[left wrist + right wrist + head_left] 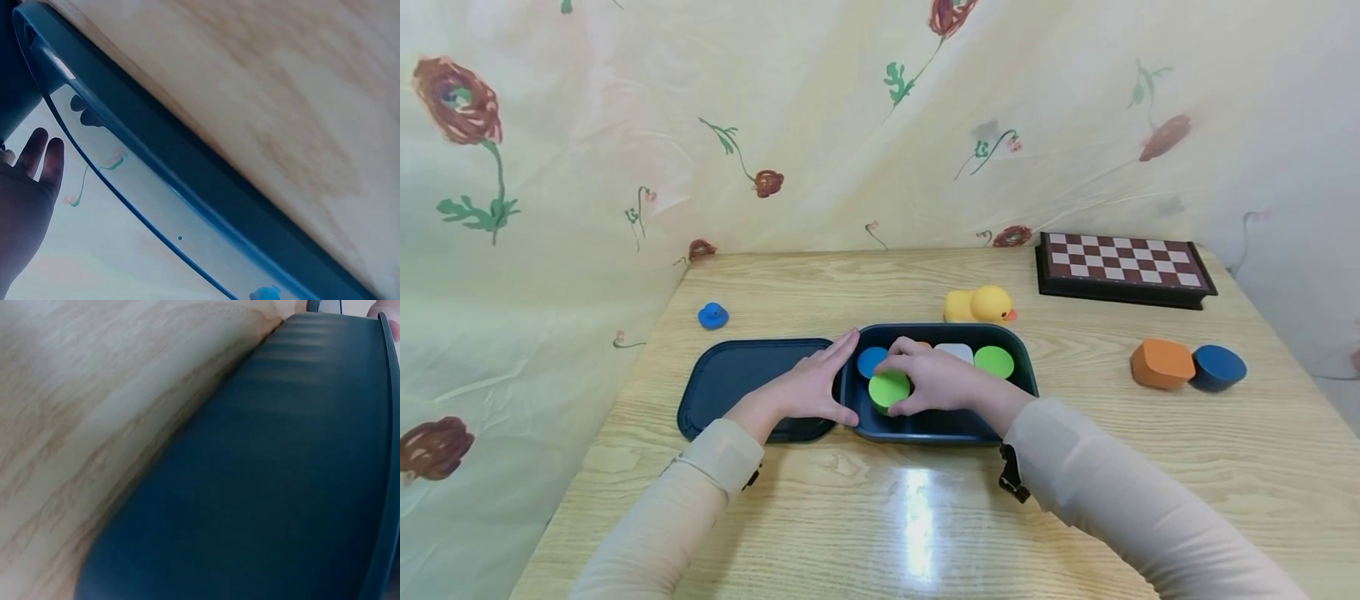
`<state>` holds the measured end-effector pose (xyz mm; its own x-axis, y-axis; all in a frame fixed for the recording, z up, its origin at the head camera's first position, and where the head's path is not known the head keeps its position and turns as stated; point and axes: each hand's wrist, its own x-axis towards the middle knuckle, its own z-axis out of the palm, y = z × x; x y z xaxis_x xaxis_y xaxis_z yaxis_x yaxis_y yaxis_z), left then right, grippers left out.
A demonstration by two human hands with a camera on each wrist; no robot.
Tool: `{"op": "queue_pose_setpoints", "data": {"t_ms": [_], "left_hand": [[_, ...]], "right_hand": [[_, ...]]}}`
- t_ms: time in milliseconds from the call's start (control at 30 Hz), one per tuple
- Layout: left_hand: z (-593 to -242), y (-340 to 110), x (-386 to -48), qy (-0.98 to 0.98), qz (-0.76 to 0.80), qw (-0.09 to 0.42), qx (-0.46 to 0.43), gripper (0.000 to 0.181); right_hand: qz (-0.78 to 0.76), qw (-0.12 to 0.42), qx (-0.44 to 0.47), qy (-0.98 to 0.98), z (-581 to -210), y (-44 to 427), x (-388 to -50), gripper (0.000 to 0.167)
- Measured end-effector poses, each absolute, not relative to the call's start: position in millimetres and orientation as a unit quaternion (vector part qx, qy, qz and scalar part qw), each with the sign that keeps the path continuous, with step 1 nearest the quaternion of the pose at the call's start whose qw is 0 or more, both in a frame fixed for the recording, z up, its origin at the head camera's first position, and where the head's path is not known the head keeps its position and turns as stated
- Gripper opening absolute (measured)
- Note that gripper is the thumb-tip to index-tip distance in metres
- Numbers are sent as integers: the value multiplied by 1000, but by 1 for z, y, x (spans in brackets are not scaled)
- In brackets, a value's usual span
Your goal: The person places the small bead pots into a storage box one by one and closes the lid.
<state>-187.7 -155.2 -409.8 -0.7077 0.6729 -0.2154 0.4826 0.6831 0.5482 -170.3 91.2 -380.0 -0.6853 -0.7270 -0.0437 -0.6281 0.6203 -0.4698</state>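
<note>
A dark blue box (940, 432) sits mid-table, holding a blue round piece (871, 361), a white piece (955, 351), a green round piece (994, 362) and a partly hidden orange one. Inside its left end, my right hand (936, 379) grips another green round piece (889, 389) between thumb and fingers. My left hand (808, 385) rests at the box's left edge with fingers and thumb spread, above the matching dark lid (730, 383). In the left wrist view, straight fingers (53, 162) show beside the dark rim. The right wrist view shows mostly the box's outer wall (250, 469).
Behind the box stands a yellow rubber duck (977, 305). A small blue duck (712, 315) is at the far left. To the right are an orange block (1161, 363), a blue round block (1218, 367) and a checkered board box (1123, 268). Floral cloth hangs behind the table.
</note>
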Motion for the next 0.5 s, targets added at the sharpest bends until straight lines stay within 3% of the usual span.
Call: {"op": "queue_pose_setpoints", "data": {"t_ms": [500], "left_hand": [[-409,-154,-186,897,234,209,312,116]], "right_hand": [[-196,106,-370,902,-391,78,-161,52]]}}
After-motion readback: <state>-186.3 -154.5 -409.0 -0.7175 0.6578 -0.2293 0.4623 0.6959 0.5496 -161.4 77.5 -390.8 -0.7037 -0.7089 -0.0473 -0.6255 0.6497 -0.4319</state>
